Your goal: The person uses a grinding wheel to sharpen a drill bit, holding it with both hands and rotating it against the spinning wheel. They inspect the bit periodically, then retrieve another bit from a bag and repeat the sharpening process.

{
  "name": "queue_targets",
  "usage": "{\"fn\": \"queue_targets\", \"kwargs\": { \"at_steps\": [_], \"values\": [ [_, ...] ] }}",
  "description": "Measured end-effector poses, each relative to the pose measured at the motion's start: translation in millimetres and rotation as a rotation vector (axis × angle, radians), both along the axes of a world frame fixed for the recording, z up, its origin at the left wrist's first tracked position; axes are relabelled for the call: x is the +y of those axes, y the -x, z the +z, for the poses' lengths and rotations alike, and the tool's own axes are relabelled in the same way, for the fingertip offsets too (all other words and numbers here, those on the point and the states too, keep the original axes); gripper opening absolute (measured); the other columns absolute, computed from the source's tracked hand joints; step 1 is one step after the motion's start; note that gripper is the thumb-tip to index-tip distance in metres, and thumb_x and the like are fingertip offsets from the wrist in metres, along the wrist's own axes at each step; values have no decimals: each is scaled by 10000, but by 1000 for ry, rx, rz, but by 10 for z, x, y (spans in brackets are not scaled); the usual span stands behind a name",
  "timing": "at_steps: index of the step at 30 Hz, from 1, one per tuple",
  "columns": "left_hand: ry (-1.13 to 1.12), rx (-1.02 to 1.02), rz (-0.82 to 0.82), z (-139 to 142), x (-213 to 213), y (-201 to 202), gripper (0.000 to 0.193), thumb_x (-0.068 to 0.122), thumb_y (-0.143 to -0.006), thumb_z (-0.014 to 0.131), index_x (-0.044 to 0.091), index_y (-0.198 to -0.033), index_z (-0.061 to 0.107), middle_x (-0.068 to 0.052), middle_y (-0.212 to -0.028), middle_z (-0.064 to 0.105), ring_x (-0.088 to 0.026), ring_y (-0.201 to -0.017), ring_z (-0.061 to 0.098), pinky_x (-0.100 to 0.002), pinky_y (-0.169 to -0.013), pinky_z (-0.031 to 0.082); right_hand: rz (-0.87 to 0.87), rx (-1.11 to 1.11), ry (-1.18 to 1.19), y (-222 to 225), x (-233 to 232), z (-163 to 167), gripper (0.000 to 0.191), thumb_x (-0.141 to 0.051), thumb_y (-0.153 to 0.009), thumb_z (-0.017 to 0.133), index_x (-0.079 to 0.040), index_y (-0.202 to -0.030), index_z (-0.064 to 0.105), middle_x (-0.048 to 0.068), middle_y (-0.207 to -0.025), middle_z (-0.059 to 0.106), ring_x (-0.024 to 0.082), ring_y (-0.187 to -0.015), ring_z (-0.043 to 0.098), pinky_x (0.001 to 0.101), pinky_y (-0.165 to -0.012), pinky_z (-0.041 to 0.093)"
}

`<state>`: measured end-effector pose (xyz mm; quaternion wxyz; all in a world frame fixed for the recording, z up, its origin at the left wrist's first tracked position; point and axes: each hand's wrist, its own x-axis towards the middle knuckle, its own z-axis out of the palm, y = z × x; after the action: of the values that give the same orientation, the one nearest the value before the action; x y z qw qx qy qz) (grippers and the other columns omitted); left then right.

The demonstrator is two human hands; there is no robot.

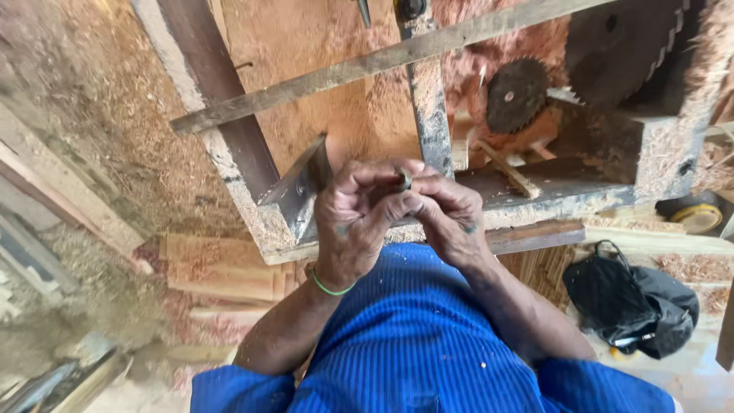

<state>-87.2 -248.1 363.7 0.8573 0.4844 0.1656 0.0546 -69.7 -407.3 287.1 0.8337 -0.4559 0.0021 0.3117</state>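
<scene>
Head view, looking down over a blue ribbed shirt. At picture centre the left hand and right hand meet, fingertips together, over the near edge of a sawdust-coated wooden saw tabletop. A small dark rounded metal piece is pinched between the fingers of both hands: the left fingers curl closed around it from 9 o'clock, the right fingers close on it from 3 o'clock. A thin green band circles the left wrist. At 10 o'clock from the hands, just beside the left knuckles, a grey angled metal bracket stands against a dark wooden post. At 1 o'clock, well apart, a small rusty toothed circular saw blade lies on the tabletop; a larger dark toothed blade sits at 2 o'clock. A black plastic bag rests on the floor at 4 o'clock. Stacked reddish wooden boards lie at 8 o'clock amid sawdust.
</scene>
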Motion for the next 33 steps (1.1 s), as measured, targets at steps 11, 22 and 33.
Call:
{"fn": "queue_targets", "kwargs": {
  "at_steps": [11,22,33],
  "values": [
    [-46,-44,-14,280,-121,699,206,-20,-991,741,-12,-1170,640,-179,-1260,707,-181,-1143,712,-298,-1020,632,20,-112,-91,459,-107,371,203,-33,-1009,730,-13,-1211,735,83,-1185,672,161,-1132,630,320,-1026,549],
    [-19,-50,2,363,-124,806,192,-14,-998,738,-17,-1160,635,-193,-1297,694,-188,-1174,695,-305,-1017,630,56,-143,-126,515,-78,384,197,-39,-1006,740,-8,-1201,729,94,-1221,666,179,-1166,643,349,-1067,562],
    [-34,170,22,138,-77,420,258,52,-948,781,-34,-1150,645,-208,-1189,746,-199,-1006,750,-279,-830,669,80,91,-132,329,-59,220,180,-101,-1050,674,36,-1160,714,122,-1057,725,184,-932,703,340,-851,614]
  ]
}}
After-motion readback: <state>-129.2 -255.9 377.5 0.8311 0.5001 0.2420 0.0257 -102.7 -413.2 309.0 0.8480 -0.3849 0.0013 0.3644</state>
